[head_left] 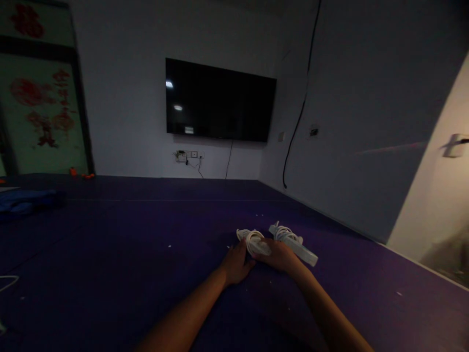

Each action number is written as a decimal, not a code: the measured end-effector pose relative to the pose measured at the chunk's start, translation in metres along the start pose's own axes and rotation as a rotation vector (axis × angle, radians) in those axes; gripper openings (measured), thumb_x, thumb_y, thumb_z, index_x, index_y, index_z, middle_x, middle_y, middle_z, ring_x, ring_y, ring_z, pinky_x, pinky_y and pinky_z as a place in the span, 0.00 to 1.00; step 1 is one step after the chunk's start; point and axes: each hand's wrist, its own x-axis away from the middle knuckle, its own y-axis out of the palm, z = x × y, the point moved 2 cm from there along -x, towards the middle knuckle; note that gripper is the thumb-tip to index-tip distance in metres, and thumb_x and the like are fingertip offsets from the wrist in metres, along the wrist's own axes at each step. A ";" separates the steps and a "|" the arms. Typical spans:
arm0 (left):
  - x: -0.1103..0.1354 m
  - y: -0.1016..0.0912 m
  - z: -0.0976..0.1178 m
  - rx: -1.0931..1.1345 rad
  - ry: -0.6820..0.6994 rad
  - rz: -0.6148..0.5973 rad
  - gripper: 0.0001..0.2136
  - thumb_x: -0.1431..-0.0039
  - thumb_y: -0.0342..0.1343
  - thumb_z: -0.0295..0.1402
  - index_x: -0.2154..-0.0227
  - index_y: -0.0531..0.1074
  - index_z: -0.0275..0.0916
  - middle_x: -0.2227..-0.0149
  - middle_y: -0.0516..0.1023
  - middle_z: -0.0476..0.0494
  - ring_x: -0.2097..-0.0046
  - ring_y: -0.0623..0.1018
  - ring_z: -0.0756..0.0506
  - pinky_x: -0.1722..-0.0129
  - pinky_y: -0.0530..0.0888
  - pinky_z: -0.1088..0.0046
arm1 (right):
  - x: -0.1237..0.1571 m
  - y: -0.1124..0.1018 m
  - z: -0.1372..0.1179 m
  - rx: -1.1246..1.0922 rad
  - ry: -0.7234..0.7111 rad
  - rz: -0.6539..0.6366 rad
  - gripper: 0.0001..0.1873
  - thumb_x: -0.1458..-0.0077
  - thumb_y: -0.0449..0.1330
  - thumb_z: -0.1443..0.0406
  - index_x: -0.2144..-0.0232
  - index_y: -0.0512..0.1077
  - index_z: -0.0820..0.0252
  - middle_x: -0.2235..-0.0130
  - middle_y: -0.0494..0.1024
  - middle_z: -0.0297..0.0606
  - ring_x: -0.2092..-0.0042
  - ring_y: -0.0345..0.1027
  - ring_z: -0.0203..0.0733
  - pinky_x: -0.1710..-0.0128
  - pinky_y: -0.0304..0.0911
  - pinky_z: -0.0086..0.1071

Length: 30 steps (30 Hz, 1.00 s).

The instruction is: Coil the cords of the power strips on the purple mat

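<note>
Low on the dark floor, a bundle of coiled white cable (254,239) lies between my hands. A pale, flat piece shows under its loops, and I cannot make out its details. My left hand (236,264) is closed at the bundle's near left side, fingertips pressed to the loops. From the right, my right hand (276,253) grips the bundle's other side, with its fingers partly hidden. Just beyond my right hand rests a long white power strip (302,252) with its own cord wound around one end. Neither hand touches that strip.
Small white scraps (169,246) dot the purple-blue floor (128,274). Blue cloth (25,200) lies at the far left, and a white cord (9,281) at the left edge. A black cable (293,137) hangs along the right wall. A television (220,100) is mounted ahead.
</note>
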 end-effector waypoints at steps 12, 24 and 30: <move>-0.031 0.004 0.013 -0.070 -0.003 -0.026 0.34 0.42 0.44 0.43 0.37 0.36 0.39 0.36 0.52 0.34 0.36 0.53 0.38 0.42 0.50 0.45 | 0.007 0.004 -0.003 0.082 0.139 0.052 0.29 0.50 0.58 0.58 0.47 0.64 0.67 0.56 0.75 0.52 0.54 0.70 0.52 0.57 0.62 0.36; 0.077 -0.071 0.010 -0.317 -0.014 0.146 0.25 0.38 0.40 0.43 0.39 0.51 0.41 0.37 0.55 0.39 0.35 0.50 0.40 0.40 0.51 0.50 | 0.023 -0.044 -0.056 0.168 0.068 0.492 0.25 0.38 0.40 0.56 0.49 0.66 0.63 0.51 0.71 0.50 0.50 0.63 0.54 0.56 0.61 0.41; 0.150 -0.088 -0.003 -0.470 0.034 0.277 0.24 0.37 0.41 0.40 0.39 0.51 0.43 0.37 0.57 0.42 0.35 0.51 0.40 0.40 0.55 0.50 | 0.043 -0.010 -0.139 -0.100 -0.517 0.398 0.22 0.38 0.44 0.60 0.43 0.60 0.54 0.45 0.67 0.42 0.45 0.60 0.47 0.48 0.58 0.43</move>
